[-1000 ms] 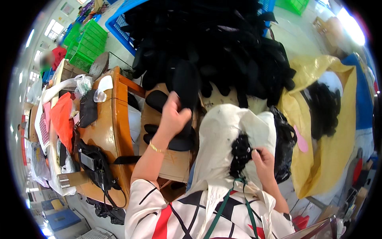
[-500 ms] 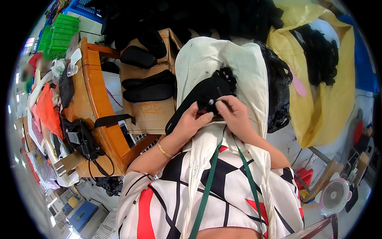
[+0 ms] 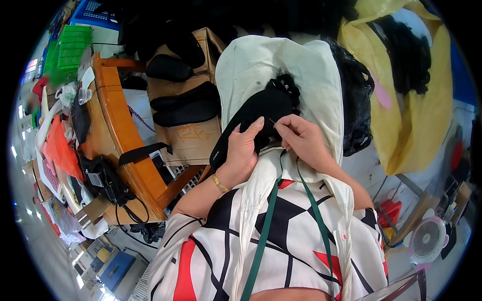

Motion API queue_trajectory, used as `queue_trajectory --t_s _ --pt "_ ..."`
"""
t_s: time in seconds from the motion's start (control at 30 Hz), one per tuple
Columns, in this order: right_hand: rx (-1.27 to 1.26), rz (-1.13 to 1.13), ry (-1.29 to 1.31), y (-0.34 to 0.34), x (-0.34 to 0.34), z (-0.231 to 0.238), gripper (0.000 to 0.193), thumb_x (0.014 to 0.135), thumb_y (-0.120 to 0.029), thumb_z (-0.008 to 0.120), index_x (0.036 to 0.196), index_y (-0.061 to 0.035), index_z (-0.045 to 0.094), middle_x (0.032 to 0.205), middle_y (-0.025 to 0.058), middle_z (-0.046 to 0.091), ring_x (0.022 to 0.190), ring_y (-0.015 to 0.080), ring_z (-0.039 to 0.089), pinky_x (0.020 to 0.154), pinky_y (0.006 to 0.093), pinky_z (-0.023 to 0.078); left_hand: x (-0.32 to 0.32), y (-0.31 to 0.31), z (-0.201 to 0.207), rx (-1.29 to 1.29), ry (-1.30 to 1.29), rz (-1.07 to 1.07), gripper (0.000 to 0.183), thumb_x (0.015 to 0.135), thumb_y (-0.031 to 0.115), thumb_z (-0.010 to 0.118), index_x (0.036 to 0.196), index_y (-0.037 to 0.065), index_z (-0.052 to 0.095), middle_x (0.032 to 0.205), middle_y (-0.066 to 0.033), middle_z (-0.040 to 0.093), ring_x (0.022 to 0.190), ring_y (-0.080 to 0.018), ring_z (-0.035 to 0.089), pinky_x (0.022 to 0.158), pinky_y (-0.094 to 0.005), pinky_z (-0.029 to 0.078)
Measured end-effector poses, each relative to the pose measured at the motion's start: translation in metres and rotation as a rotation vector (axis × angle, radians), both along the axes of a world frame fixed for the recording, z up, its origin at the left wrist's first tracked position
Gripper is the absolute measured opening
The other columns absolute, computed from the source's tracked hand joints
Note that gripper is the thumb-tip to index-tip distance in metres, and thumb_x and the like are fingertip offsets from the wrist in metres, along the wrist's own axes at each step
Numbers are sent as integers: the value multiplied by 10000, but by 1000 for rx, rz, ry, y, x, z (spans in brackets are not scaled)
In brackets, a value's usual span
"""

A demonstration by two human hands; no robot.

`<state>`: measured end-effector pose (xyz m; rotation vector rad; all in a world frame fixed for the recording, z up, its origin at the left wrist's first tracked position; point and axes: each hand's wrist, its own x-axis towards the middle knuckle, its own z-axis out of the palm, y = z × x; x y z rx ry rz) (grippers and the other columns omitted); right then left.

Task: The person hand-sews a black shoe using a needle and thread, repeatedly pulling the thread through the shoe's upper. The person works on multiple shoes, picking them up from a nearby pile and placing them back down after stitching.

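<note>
A black slipper (image 3: 268, 106) with a dark ruffled trim (image 3: 285, 84) lies slantwise over the pale cloth on my lap. My left hand (image 3: 243, 146) grips it from the lower left, its thumb raised and the other fingers partly hidden behind the black fabric. Close by on the right, my right hand (image 3: 303, 140) pinches a thin needle (image 3: 272, 120) between thumb and forefinger, its tip pointing up and left over the slipper. Any thread is too fine to make out.
Black slippers (image 3: 183, 116) rest on a cardboard box (image 3: 193, 143) to the left, beside a wooden chair (image 3: 118, 115). A black plastic bag (image 3: 355, 100) and a yellow sack (image 3: 401, 135) holding black pieces stand right. A fan (image 3: 428, 239) is lower right.
My right hand has drawn slightly right from the slipper, and the needle now shows in its pinch. My left thumb has lifted away from the small pale bead spot, which is no longer visible.
</note>
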<state>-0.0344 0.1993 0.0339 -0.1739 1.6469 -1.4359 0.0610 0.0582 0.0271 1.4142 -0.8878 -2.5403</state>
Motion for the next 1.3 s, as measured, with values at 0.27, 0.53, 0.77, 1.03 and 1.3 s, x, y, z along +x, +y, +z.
queue_trajectory --t_s 0.27,0.53,0.77,1.03,1.3 --pt "29 132 186 0 -1 -12 109 958 -75 589 1018 -3 644 718 -37 565 620 21 454 555 214 380 2 1 -3 31 49 11 200 883 126 744 1039 61 637 982 -24 668 906 -125 612 858 -295 489" --pt "21 134 135 -1 -3 -12 111 940 -61 576 999 7 642 668 -35 552 571 27 453 516 216 368 2 4 -6 -2 58 5 199 883 113 746 1042 55 643 998 -33 679 927 -119 623 864 -288 488" --pt "24 119 -68 -7 -8 -4 94 951 -86 564 969 -12 618 674 -21 546 572 44 478 523 231 394 3 12 -4 -54 -18 27 233 889 116 740 1069 25 623 987 -34 675 940 -113 616 883 -273 475" --pt "-12 130 169 1 4 -18 100 959 -92 573 1027 -26 604 722 26 579 647 94 487 605 268 431 7 4 -14 -71 90 -20 133 900 129 721 968 49 640 922 -5 653 867 -86 586 826 -254 465" --pt "-73 110 333 0 10 -27 93 952 -76 595 1034 -32 589 718 61 587 616 118 506 584 286 439 4 0 -8 -3 38 -2 76 911 93 686 972 64 651 938 -2 662 858 -91 597 818 -256 475"
